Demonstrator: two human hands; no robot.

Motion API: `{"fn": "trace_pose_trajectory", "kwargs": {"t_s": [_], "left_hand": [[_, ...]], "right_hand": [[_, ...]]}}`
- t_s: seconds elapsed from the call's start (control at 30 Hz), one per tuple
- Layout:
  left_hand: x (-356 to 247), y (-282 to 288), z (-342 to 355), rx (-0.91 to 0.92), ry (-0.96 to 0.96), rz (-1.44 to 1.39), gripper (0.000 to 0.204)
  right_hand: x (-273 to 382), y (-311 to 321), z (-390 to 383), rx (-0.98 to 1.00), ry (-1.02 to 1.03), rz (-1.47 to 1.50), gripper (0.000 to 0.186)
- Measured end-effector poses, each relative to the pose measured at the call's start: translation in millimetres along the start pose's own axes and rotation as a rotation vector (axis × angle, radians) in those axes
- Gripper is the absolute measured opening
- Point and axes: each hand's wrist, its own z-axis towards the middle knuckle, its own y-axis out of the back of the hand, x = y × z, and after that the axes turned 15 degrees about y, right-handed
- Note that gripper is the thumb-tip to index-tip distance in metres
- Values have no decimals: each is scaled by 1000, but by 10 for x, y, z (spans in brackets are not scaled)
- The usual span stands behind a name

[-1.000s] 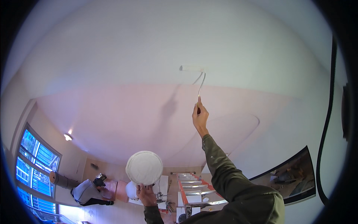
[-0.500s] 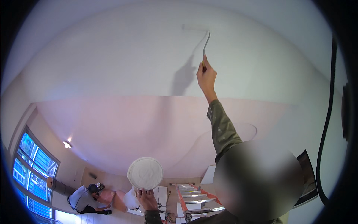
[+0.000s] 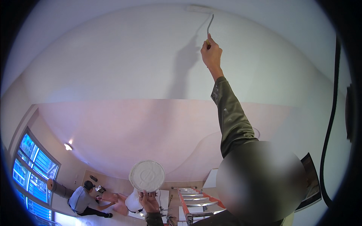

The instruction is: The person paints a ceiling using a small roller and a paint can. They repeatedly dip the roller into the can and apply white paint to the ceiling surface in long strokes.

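Observation:
My right hand (image 3: 212,54) is raised high in front of the wall and closed around the handle of a paint roller (image 3: 208,24). The pale roller sleeve (image 3: 199,8) rests on the upper white part of the wall (image 3: 124,56), close to where it meets the ceiling. Lower down, my left hand (image 3: 149,201) grips the near side of a round white tub (image 3: 147,176). White, slightly swirled material shows across its top; whether this is paint or a lid I cannot tell.
A stepladder (image 3: 196,199) with orange rails stands below me. Pink wall (image 3: 113,128) lies under the white area. At the lower left a person (image 3: 85,199) bends near a window (image 3: 34,173). A black cable (image 3: 333,109) hangs along the right.
My right hand has moved the roller upward along the wall, toward the ceiling. The left hand and tub have barely shifted. The person below has changed posture.

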Motion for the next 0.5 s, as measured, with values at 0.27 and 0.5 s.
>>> {"fn": "trace_pose_trajectory", "kwargs": {"t_s": [0.27, 0.5], "left_hand": [[2, -70, -14, 2, -18, 6, 45], [-37, -126, -62, 23, -8, 29, 43]], "right_hand": [[44, 27, -42, 7, 15, -2, 45], [-22, -41, -869, -13, -3, 48, 43]]}}
